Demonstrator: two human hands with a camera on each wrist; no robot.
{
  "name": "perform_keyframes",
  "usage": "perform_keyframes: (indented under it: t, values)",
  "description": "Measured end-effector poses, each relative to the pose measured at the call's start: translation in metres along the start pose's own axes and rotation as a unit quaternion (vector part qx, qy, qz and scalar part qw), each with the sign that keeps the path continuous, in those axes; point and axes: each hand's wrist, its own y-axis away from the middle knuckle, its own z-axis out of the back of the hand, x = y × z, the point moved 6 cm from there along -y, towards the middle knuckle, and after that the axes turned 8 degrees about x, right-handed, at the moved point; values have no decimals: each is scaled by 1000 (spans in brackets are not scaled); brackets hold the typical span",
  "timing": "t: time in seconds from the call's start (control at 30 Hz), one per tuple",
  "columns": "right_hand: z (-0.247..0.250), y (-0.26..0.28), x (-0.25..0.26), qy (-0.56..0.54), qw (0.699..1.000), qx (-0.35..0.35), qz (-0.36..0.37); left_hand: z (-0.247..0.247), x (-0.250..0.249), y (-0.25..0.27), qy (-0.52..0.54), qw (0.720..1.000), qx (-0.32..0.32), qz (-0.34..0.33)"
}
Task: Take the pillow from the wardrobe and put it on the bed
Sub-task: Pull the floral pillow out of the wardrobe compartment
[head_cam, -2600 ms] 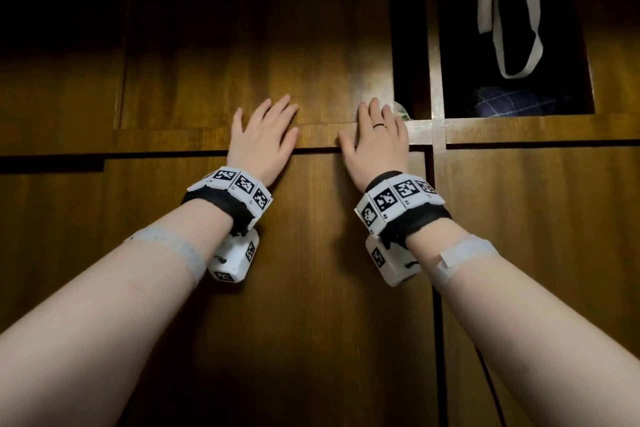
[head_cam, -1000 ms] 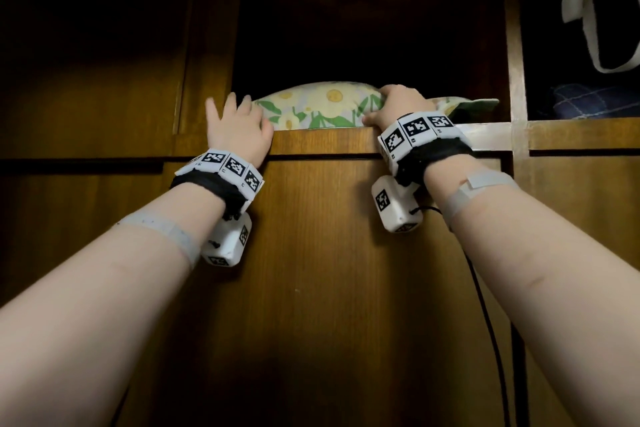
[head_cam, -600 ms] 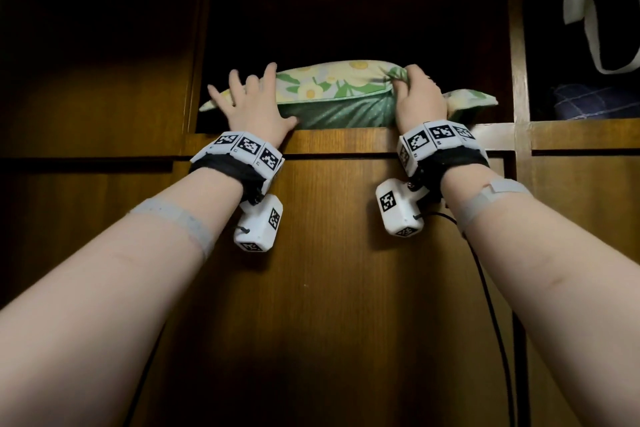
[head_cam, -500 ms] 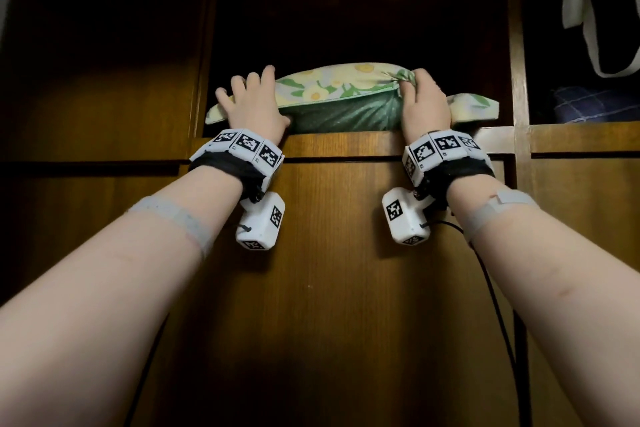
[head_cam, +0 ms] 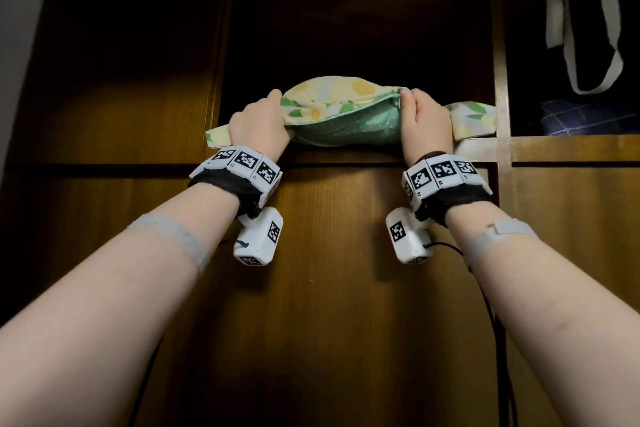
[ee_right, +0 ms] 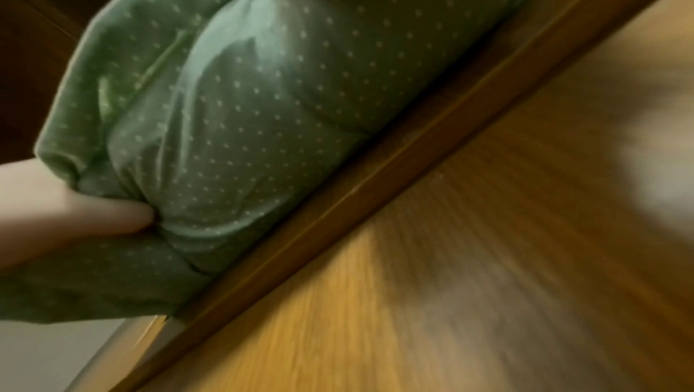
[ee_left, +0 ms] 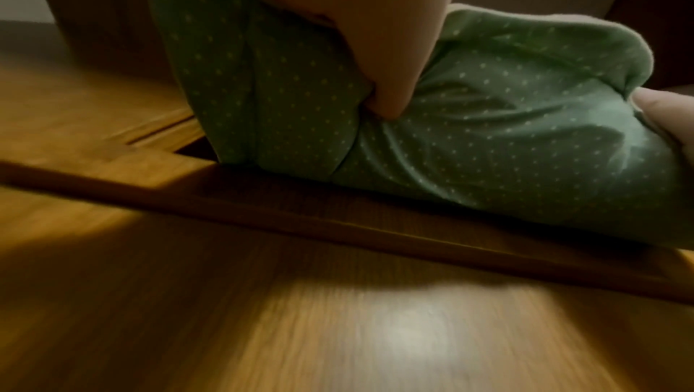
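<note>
A moment ago both palms lay flat on the shut wooden door; now the upper compartment of the dark brown wooden wardrobe (head_cam: 346,253) stands open, and the soft pillow in a yellow-and-green flowered cover with a green dotted underside (head_cam: 346,125) has been raised off the shelf at its front and bunched between the two hands. Half a second back the fingers were only spread over its top; now the left hand (head_cam: 258,125) has curled round the pillow's left end, thumb dug into the dotted cloth underneath, and the right hand (head_cam: 420,125) has closed round the right end the same way. So the grip looks made, and I would judge the pull outward to be the step in hand. The pillow sits at the front lip of the shelf, its lower edge on or just above the wooden rail (ee_left: 338,220), loose flaps of the cover trailing past each hand. It looks plump and yielding, creasing deeply where the thumbs press. The bed is nowhere in view.
</note>
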Motion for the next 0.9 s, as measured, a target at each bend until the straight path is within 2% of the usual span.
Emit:
perform_keyframes:
  t: [0.2,0.4,0.6,0.67,0.8,0.9]
  values:
    - [9,11,10,15,999,32,-9,9,-2,11,-17,999,27,-14]
    - [22,24,14,19,998,36,-53,17,-5,33,-46,998,43,-17]
    - [48,50,25,-9,996,68,-53,43,-16,66,-56,996,64,-30]
    - [60,62,30,-12,995,83,-50,54,-15,80,-57,994,85,-36]
    - [80,85,37,-17,991,124,-49,59,-10,114,-4,980,197,-40]
    - [93,99,37,-16,986,154,-70,74,-8,145,-9,974,227,-27]
